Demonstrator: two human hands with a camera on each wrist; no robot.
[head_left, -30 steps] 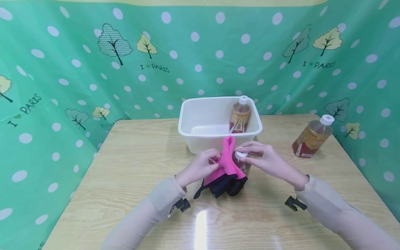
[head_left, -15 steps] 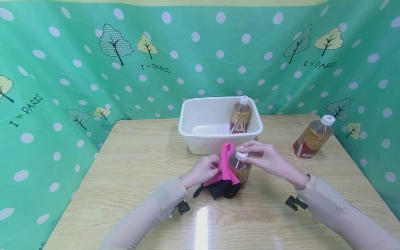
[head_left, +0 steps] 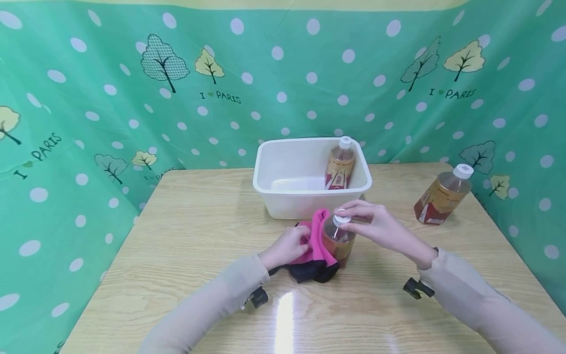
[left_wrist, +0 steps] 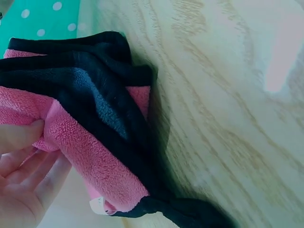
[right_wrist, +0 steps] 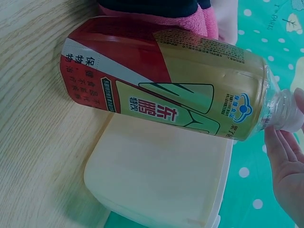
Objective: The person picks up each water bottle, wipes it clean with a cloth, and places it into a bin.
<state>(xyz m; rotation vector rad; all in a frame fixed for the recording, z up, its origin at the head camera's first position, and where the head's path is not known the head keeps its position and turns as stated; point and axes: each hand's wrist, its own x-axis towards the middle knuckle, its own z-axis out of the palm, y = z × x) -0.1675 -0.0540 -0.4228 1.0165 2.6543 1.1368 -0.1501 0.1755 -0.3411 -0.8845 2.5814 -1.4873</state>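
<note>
My left hand (head_left: 287,246) pinches a pink cloth with black edging (left_wrist: 90,152) between thumb and fingers, as the left wrist view shows. The cloth hangs in folds against the left side of a drink bottle (head_left: 339,241). That bottle stands upright on the table with a red and gold label (right_wrist: 161,80). By its white cap (head_left: 342,219) my right hand (head_left: 376,221) holds it, fingertips and thumb on either side. Part of the bottle's left side is hidden behind the cloth in the head view.
Just behind the hands is a white plastic tub (head_left: 287,196) with a second bottle (head_left: 340,164) standing in its right end. A third bottle (head_left: 442,195) stands at the table's right side. A green dotted curtain (head_left: 283,73) borders the wooden table (head_left: 199,221).
My left hand has lowered the cloth and drawn it left off the bottle's front, so more of the bottle shows. The right hand stays at the cap.
</note>
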